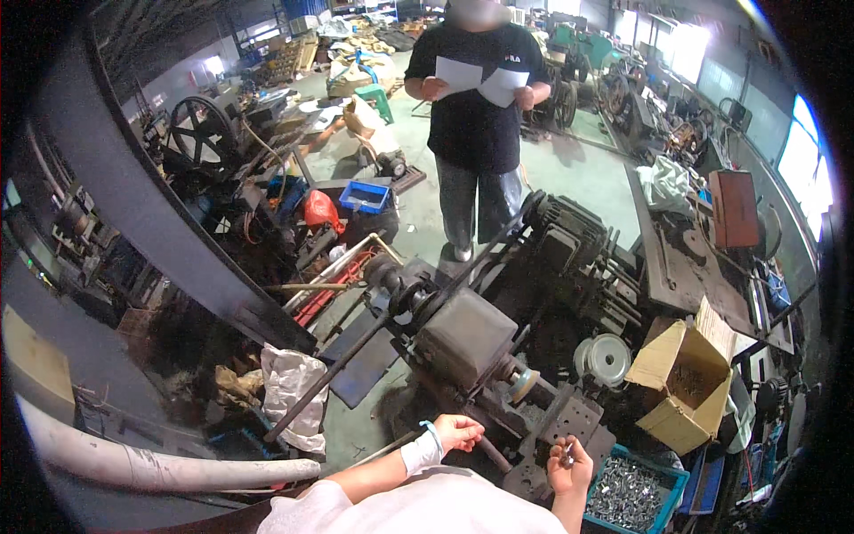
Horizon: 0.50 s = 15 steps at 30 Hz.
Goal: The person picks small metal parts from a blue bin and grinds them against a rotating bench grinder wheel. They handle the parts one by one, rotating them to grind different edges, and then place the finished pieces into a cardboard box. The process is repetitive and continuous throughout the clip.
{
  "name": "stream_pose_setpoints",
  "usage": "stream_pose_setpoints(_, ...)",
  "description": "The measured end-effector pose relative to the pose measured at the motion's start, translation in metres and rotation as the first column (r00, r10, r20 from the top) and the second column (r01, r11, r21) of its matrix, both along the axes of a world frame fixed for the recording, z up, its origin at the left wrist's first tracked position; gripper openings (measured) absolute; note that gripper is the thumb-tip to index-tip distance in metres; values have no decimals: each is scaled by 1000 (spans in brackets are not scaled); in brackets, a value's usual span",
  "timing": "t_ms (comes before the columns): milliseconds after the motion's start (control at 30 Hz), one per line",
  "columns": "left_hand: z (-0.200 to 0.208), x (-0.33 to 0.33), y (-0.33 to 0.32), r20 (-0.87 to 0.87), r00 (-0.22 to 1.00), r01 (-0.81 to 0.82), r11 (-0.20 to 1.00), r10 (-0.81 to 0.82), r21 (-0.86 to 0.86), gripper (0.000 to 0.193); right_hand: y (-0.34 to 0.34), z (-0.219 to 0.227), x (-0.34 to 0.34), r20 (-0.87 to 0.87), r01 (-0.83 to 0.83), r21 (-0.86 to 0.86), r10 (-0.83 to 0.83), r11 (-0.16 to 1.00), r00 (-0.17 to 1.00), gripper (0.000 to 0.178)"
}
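My left hand [458, 433], a teal band at its wrist, is pinched closed in front of the machine's spindle; what its fingers hold, if anything, is too small to make out. In the curled fingers of my right hand [574, 472] are small dark metal parts [567, 457]. That hand is beside the machine's drilled metal plate [576, 416], just left of a teal crate [683, 489] full of small shiny metal pieces. Beyond both hands stands the lathe-like machine's grey housing [467, 338], with a brass-coloured ring [523, 384] on its spindle.
An opened cardboard box [663, 396] with small parts stands right, near a pale round pulley [608, 360]. A motor [569, 231] and long bar [334, 378] flank the machine. Across it, a person [480, 98] holds papers. A steel beam [178, 196] slants at left.
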<state>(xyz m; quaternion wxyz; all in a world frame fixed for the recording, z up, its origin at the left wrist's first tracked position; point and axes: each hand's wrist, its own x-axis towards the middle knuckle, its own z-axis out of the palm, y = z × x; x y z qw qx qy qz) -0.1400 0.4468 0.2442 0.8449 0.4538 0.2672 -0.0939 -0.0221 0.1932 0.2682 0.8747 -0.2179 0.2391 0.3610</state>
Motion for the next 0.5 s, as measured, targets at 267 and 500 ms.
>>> stream_pose_setpoints(267,-10,-14,-2,-15,989,-149,987,148,-61,22,-9,15,3,-68,-5,60,9,998,998,20)
stream_pose_setpoints(500,-9,-16,9,7,989,-150,988,149,32,23,-15,3,3,-75,-23,52,26,998,997,26)
